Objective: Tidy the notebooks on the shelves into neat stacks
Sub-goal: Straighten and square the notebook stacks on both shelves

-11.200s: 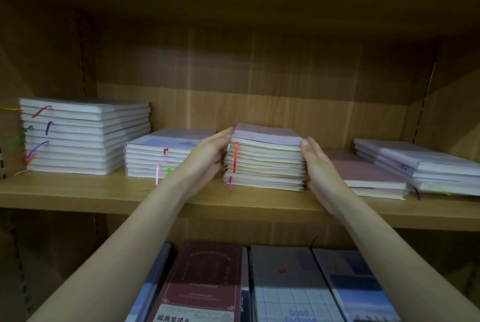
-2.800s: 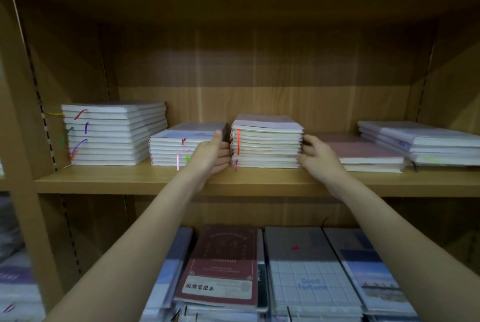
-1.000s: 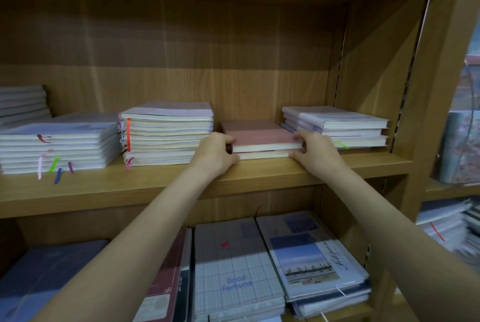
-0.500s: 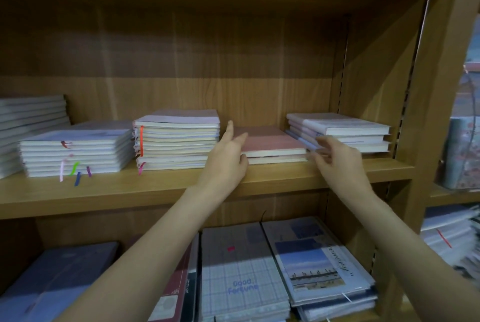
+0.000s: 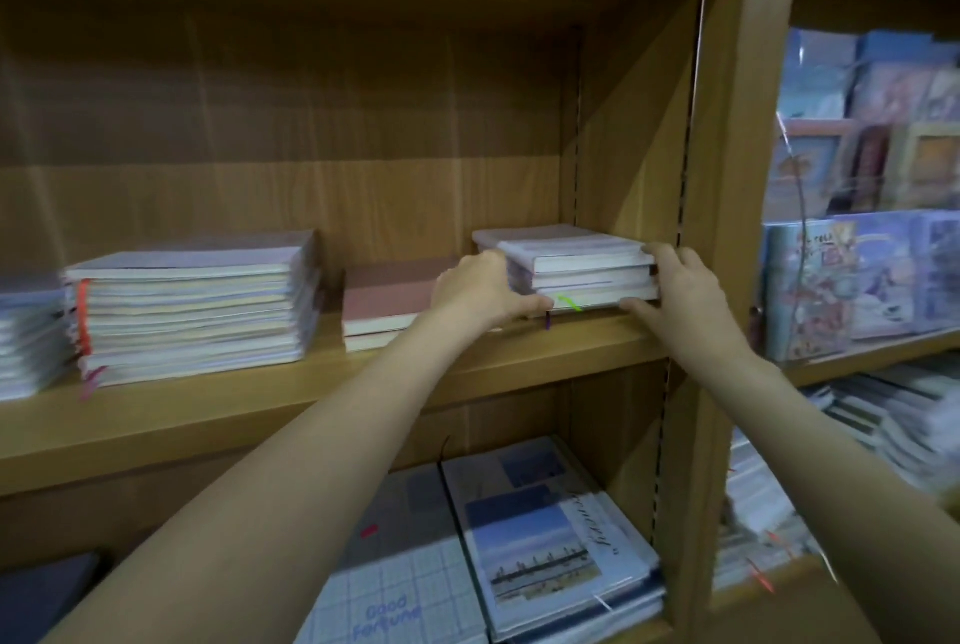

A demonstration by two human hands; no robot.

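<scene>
I see my left hand (image 5: 483,292) and right hand (image 5: 685,292) grasping both ends of the rightmost stack (image 5: 582,264), far right on the shelf (image 5: 311,394). A pink stack (image 5: 389,300) sits just left.

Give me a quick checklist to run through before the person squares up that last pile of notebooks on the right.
1. Both hands on the pile: ok. The left hand grips its left side, the right hand its right side.
2. Pile sits fully on the shelf: ok.
3. Edges lined up: not ok; the top notebook is skewed against those below.
4. Gap to the pink notebooks: cannot tell, the left hand covers it.
5. Room to the side wall: ok, though small.
</scene>
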